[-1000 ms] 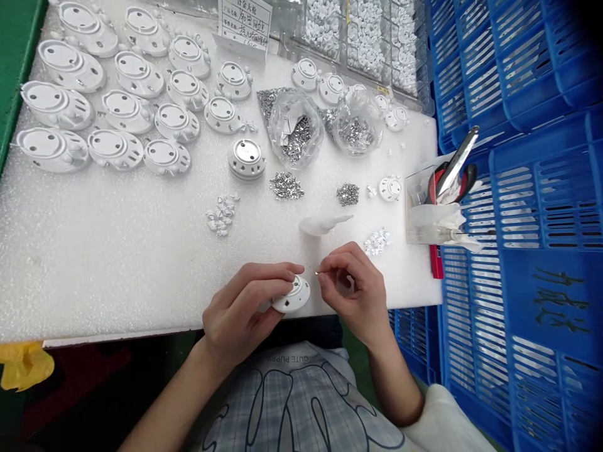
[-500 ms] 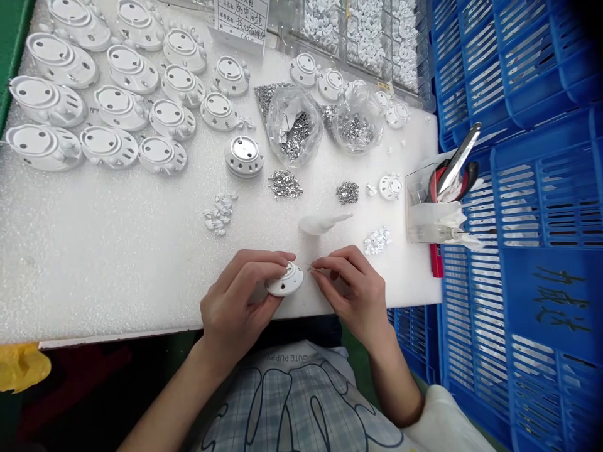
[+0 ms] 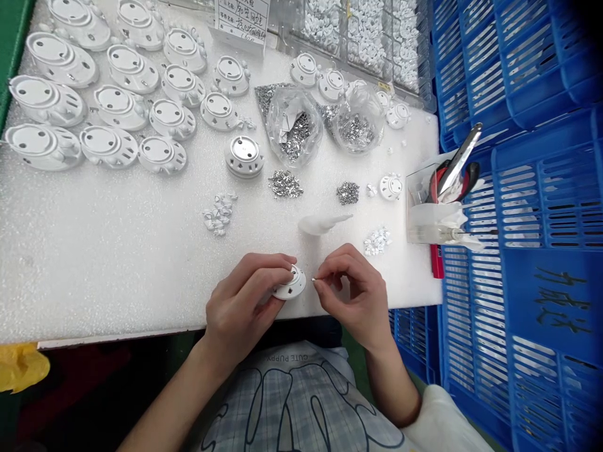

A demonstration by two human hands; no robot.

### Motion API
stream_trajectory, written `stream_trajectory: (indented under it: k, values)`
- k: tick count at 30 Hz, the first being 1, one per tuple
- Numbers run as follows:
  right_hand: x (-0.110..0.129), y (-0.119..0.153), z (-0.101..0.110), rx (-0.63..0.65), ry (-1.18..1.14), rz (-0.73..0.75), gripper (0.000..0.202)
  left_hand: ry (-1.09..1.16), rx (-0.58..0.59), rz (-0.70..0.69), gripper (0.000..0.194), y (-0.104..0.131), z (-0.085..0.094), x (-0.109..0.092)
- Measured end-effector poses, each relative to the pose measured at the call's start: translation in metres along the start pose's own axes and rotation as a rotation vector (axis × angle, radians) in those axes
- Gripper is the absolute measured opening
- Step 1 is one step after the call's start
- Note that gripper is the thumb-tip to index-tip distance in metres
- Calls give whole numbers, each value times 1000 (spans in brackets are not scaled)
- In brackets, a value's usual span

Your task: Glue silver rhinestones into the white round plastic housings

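Note:
In my left hand point(image 3: 247, 301) is a white round plastic part point(image 3: 293, 285) with small diamond-shaped holes round its side, gripped at its left edge by thumb and fingers. Just right of it, my right hand point(image 3: 353, 289) pinches a tiny pale piece point(image 3: 314, 280) between thumb and forefinger; its kind is too small to tell. A narrow gap separates the piece from the white part. Beyond the hands stands a white squeeze bottle point(image 3: 318, 224) with a thin nozzle. Small silvery pieces lie in a left heap point(image 3: 285, 184) and a right heap point(image 3: 347, 193).
Rows of white oval parts point(image 3: 121, 107) cover the back left. Two open plastic bags point(image 3: 296, 129) of silvery pieces sit at the back, before a compartment box point(image 3: 367, 37). At right, a clear holder point(image 3: 421, 216) with pliers point(image 3: 455, 172) stands beside blue crates point(image 3: 541, 188).
My left hand has shifted slightly right with the white part, tilting it a little. The right-hand fingertips have moved slightly right and down, and the pinched piece now shows as a pale speck.

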State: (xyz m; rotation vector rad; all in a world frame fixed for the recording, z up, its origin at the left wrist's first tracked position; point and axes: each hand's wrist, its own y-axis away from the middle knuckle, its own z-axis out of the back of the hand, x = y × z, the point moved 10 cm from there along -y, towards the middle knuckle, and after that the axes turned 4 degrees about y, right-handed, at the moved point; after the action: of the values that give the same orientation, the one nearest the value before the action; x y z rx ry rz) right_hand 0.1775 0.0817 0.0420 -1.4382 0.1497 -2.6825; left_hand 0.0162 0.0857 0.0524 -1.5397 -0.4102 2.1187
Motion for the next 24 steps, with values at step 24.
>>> stream_trajectory:
  k: [24]
  values:
    - [3, 0, -10, 104, -48, 54, 12, -122, 58, -83, 15, 7, -9, -4]
